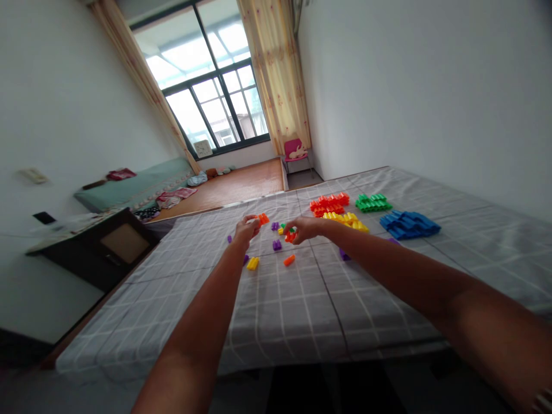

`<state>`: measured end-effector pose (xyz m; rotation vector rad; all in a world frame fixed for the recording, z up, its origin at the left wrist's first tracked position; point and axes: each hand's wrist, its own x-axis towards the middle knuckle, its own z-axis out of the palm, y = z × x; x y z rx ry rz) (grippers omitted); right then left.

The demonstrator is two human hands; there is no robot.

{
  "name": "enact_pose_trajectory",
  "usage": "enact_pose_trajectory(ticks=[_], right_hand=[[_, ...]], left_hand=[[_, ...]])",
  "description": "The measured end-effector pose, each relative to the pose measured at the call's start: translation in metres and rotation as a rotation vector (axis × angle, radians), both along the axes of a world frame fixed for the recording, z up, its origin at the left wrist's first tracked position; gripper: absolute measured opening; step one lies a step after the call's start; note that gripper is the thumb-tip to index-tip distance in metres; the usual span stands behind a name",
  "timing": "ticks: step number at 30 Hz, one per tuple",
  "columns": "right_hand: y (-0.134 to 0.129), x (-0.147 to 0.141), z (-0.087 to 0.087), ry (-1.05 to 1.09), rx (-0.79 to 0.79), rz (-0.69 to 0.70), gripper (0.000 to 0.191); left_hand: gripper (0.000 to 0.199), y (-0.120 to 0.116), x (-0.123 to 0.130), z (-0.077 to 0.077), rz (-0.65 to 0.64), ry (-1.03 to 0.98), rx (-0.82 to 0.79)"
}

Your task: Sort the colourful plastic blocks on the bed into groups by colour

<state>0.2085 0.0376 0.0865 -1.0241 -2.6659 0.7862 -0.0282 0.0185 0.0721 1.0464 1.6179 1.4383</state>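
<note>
My left hand (248, 227) is closed on an orange plastic block (263, 218), held a little above the grey checked cloth. Fingers curled, my right hand (304, 229) grips a red-orange block (290, 236) from above. Beside its fingertips are small yellow and green blocks (281, 231), partly hidden. Loose purple blocks (276, 245) lie between and around the hands. Nearer to me are a yellow block (253, 263) and an orange block (289, 260). A purple piece (344, 255) shows partly beneath my right forearm.
Sorted blocks lie on the right of the cloth (297, 310): a red group (329, 204), a yellow group (351, 222) partly behind my arm, a green group (373, 202) and a blue group (409, 225). A dark cabinet (103, 253) stands left; a pink chair (294, 148) is far back.
</note>
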Motion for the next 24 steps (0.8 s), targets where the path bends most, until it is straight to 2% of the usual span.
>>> enact_pose_trajectory(ticks=[3, 6, 9, 11, 14, 18, 24], right_hand=[[0.029, 0.026, 0.012, 0.078, -0.031, -0.015, 0.05], [0.064, 0.069, 0.023, 0.163, -0.04, -0.19, 0.054], [0.091, 0.112, 0.021, 0.117, 0.111, -0.393, 0.051], [0.101, 0.13, 0.012, 0.029, 0.218, -0.448, 0.044], [0.109, 0.138, -0.004, -0.085, 0.295, -0.435, 0.039], [0.114, 0.133, -0.02, -0.195, 0.326, -0.412, 0.041], [0.12, 0.128, -0.026, -0.226, 0.374, -0.35, 0.036]], left_hand=[[0.039, 0.005, 0.016, 0.001, -0.125, 0.097, -0.011], [0.034, 0.021, 0.041, 0.006, -0.25, 0.109, 0.039], [0.028, 0.046, 0.07, 0.009, -0.298, 0.097, 0.064], [0.026, 0.064, 0.092, 0.005, -0.312, 0.094, 0.056], [0.026, 0.091, 0.126, -0.007, -0.33, 0.123, 0.022], [0.026, 0.119, 0.159, -0.027, -0.336, 0.256, -0.053], [0.031, 0.14, 0.174, -0.043, -0.326, 0.498, -0.056]])
